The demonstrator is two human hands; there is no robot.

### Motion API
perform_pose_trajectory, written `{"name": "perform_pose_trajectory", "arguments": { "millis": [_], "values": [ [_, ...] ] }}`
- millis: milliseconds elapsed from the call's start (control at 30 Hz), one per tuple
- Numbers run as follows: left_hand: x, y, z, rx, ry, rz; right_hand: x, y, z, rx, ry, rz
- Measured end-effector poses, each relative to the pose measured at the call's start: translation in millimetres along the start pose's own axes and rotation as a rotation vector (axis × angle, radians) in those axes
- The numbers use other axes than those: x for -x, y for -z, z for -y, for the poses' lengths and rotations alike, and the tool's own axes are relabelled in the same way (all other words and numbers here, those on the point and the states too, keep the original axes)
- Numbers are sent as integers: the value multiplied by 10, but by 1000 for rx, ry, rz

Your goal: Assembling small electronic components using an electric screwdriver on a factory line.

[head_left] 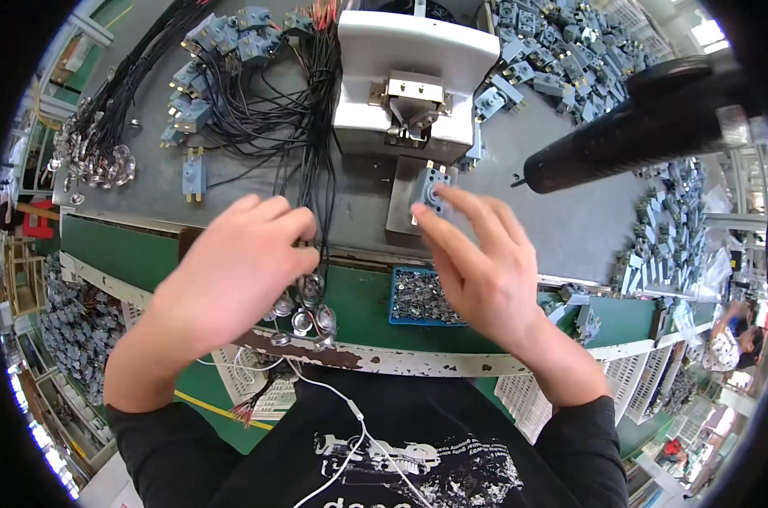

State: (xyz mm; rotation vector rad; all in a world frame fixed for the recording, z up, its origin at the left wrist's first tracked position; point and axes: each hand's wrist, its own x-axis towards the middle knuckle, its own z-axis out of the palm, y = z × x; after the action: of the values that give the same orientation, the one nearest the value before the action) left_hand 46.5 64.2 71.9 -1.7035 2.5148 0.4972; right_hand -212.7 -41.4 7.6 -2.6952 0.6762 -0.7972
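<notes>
My right hand (489,262) has its thumb and forefinger closed on a blue-grey plastic block with brass prongs (436,181). That block rests on a small metal plate (401,203) below a white-fronted machine (363,80). My left hand (244,267) is to the left, its fingers curled together beside a bundle of black wires (318,152). Whatever its fingertips may hold is hidden. Below it, shiny metal cup-shaped ends (303,320) hang at the table edge. Another blue-grey block (194,174) lies on the table, joined to a black wire.
A black power screwdriver (629,140) juts in from the right above the table. Blue-grey blocks (562,63) are heaped at the back right. A blue tray of small metal parts (392,296) sits in front of the machine. More wires with metal ends (104,152) lie far left.
</notes>
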Motion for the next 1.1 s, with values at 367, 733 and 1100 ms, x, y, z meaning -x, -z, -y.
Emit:
{"name": "perform_pose_trajectory", "arguments": {
  "millis": [367,733,1100],
  "values": [
    [-67,169,197,238,-174,-282,-18,52,472,-1655,-520,706],
    [32,117,199,294,-120,-306,-84,-423,525,-1618,-780,690],
    [162,111,246,351,-94,-300,-289,-449,523,-906,-511,516]
  ]
}}
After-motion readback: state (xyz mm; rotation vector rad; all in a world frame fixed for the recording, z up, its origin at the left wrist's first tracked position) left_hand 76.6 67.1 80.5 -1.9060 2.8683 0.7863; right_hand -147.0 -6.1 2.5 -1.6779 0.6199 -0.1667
